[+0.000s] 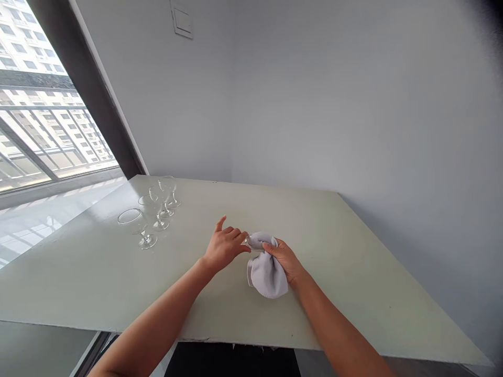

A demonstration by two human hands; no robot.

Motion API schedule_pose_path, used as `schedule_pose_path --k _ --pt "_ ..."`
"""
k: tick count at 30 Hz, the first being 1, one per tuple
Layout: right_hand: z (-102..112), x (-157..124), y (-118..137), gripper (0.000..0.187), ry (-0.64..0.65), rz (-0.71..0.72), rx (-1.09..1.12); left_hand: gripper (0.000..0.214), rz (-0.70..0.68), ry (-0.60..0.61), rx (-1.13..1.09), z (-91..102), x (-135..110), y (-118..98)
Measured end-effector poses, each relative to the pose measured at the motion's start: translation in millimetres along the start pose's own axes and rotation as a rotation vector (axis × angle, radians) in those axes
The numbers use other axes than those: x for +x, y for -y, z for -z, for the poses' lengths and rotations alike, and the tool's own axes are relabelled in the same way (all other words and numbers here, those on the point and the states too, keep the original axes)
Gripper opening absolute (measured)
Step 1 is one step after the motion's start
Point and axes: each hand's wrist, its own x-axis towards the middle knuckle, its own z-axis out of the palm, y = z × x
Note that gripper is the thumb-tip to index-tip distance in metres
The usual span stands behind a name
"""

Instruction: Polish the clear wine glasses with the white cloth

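Observation:
Near the middle of the table, my left hand [228, 246] grips a small clear stemmed glass [247, 242] by its stem and foot, with the little finger sticking out. The glass lies sideways, its bowl toward my right hand [287, 259]. That hand is closed on a pale grey cloth [269, 275], thumb on top. Part of the cloth is around or inside the bowl; I cannot tell which. The rest hangs down in a bunch above the table. Most of the bowl is hidden by cloth and fingers.
Several clear stemmed glasses stand upright in a row on the left of the pale table [314, 324], the closest being a glass [147, 241] with a wide rim. Grey walls meet behind the table. A window [47, 104] is at left.

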Motion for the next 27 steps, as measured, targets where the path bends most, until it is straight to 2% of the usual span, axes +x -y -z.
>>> schedule_pose_path --k 2,4,7,9,12,14,16,18,21,25,27 --pt "1.8 -5.9 4.5 0.034 0.11 0.054 -0.148 0.029 0.035 0.034 -0.126 -3.4 -3.3 7.3" --pt "4.0 -10.9 9.6 0.031 0.186 0.098 -0.302 0.031 0.067 0.126 -0.267 -5.4 -5.3 10.8" --pt "6.3 -11.3 12.3 0.026 0.145 0.092 -0.345 0.033 0.076 0.266 -0.351 -3.9 -4.7 7.8" --pt "6.3 -5.9 9.0 0.028 0.028 0.057 -0.207 0.032 0.058 0.227 -0.255 -0.5 -2.6 2.9" --pt "4.0 4.1 0.3 0.03 -0.12 0.002 0.054 0.031 -0.004 0.057 -0.027 4.2 0.2 -1.5" --pt "1.8 6.9 -3.7 0.031 -0.129 0.0 0.125 0.026 -0.029 0.001 0.045 4.9 0.9 -0.1" --pt "0.3 5.0 -3.8 0.034 -0.048 0.034 0.053 0.024 -0.005 0.01 0.017 3.8 0.6 3.8" --pt "0.4 0.1 0.4 0.034 0.07 0.105 -0.136 0.028 0.06 0.072 -0.096 2.6 0.0 7.9" --pt "4.3 -7.4 11.4 0.027 0.199 0.194 -0.456 0.035 0.222 0.243 -0.36 3.9 -0.1 10.2" --pt "17.7 -9.1 24.6 0.022 0.247 0.228 -0.675 0.039 0.454 0.481 -0.718 10.6 1.7 9.3" --pt "28.0 -7.0 29.3 0.022 0.195 0.26 -0.722 0.039 0.53 0.504 -0.764 13.4 2.1 10.8"
